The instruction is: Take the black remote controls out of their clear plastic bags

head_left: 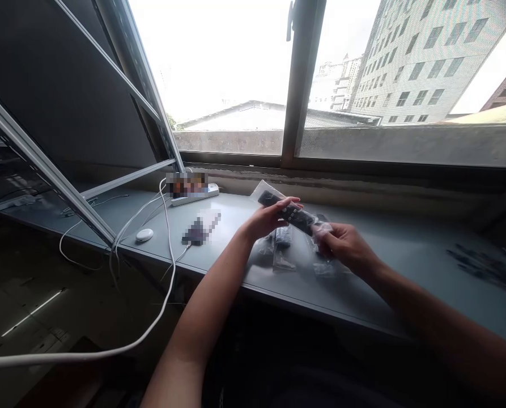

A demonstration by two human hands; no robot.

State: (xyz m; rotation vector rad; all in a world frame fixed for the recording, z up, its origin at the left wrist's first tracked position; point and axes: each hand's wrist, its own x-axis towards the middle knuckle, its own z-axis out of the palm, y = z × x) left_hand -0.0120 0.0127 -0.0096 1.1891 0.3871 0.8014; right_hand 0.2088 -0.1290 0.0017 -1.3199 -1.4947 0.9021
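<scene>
A long black remote control, with small light buttons on it, lies inside a clear plastic bag. My left hand is closed around its far left part, the thumb over the top. The near right end of the bag is bunched up in the closed fingers of my right hand. Between them the remote is held tilted above the table. Below my hands, several more dark items in clear bags lie on the grey tabletop; my hands partly cover them, so their kind is unclear.
To the left are a phone on a cable, a round white device and a white power strip. A white cable hangs over the table edge beside a metal frame. Dark thin items lie far right. A window stands behind.
</scene>
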